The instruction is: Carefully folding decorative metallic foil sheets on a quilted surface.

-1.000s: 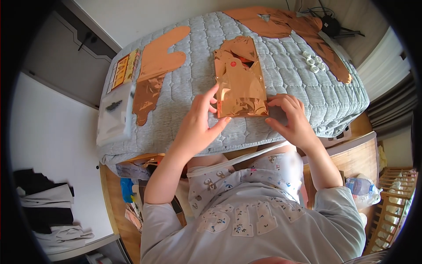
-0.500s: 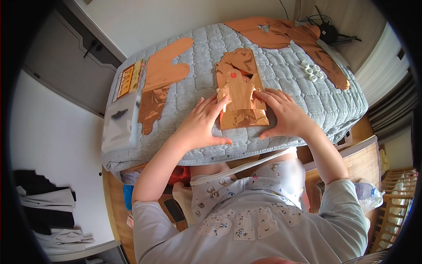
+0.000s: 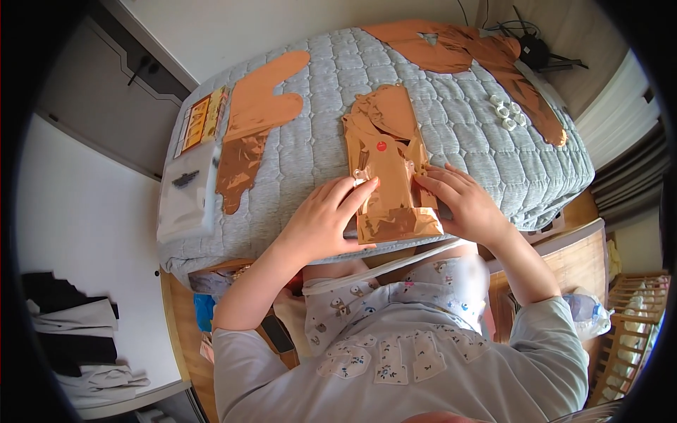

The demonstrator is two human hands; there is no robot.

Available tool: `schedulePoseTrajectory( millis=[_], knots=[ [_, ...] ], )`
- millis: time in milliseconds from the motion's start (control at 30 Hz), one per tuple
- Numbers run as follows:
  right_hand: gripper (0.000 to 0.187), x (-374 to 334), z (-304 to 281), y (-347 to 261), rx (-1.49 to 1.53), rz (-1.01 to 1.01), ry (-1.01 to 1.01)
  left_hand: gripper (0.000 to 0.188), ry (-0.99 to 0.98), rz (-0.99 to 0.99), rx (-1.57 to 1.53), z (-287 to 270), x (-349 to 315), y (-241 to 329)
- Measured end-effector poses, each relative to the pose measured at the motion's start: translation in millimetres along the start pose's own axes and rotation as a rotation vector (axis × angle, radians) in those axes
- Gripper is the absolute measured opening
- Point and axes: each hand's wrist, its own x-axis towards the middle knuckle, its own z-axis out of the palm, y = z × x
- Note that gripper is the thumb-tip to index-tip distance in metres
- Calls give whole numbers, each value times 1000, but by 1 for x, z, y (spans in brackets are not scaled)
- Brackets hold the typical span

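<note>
A folded copper-coloured foil balloon (image 3: 391,187) with a small red round mark lies at the near edge of the grey quilted bed (image 3: 328,95). My left hand (image 3: 317,218) grips its left side, fingertips on top of the foil and thumb stretched below. On the opposite side my right hand (image 3: 471,208) has its fingers on the foil edge; its thumb is hidden. Tabs stick out beside the fingers of both hands. Farther left a flat copper foil balloon (image 3: 264,106) is spread out, and another large foil piece (image 3: 430,53) covers the far right corner.
Several small white rolls (image 3: 508,113) sit on the bed's right part. A printed card (image 3: 201,123) and a clear plastic packet (image 3: 185,201) lie along the left edge. A black device with antennas (image 3: 534,51) stands beyond the far right corner. A wooden table (image 3: 564,261) is at right.
Both hands have drawn the folded foil balloon toward me, so its near end now reaches the bed's edge. My hands have come closer to my body with it.
</note>
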Motion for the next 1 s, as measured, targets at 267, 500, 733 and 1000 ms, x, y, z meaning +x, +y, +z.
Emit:
schedulePoseTrajectory(
  millis=[267,500,733,1000],
  knots=[
    [66,3,-1,-2,115,15,66,95,-51,-1,29,1,6,-2],
    [67,11,-6,-1,6,-49,37,81,14,20,163,1,11,-1],
    [71,11,0,3,61,-41,87,77,25,40,116,0,15,-6],
    [71,14,-5,5,65,-41,24,71,-36,0,29,0,17,-9]
  ],
)
